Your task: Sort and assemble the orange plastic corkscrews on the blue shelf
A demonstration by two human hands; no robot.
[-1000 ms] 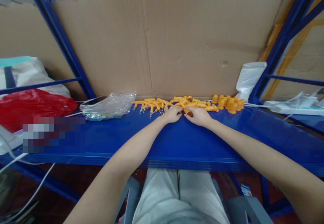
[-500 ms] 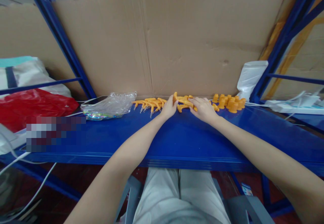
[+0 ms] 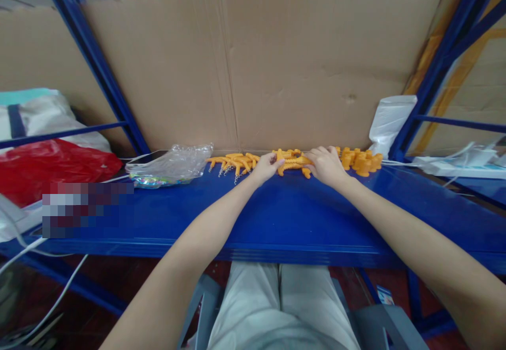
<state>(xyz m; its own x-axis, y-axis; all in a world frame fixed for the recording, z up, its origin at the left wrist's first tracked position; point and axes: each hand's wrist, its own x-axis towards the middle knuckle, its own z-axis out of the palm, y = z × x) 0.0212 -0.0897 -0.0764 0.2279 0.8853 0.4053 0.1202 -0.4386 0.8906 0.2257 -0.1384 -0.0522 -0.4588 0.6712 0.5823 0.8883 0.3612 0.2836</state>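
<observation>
- At ten o'clock from the seat, a red bag (image 3: 59,165) lies on the blue shelf (image 3: 253,223).
- At eleven, a clear plastic bag (image 3: 177,161) sits just beside the coil-ended orange pieces (image 3: 237,161); their thin metal coils could snag one another or the film if dragged.
- Just left of twelve, the left hand (image 3: 265,168) has thumb and fingers pinched on the left end of an orange piece (image 3: 294,164). A loose pinch could let that end turn or slip.
- At twelve, that piece spans the gap between the hands, with others close behind; pulling it sideways could drag neighbours along.
- Just right of twelve, the right hand (image 3: 326,166) curls over its right end; I cannot tell whether it grips.
- Near one o'clock, orange cup-like pieces (image 3: 362,163) stand close by the right hand; a careless knuckle could topple them.
</observation>
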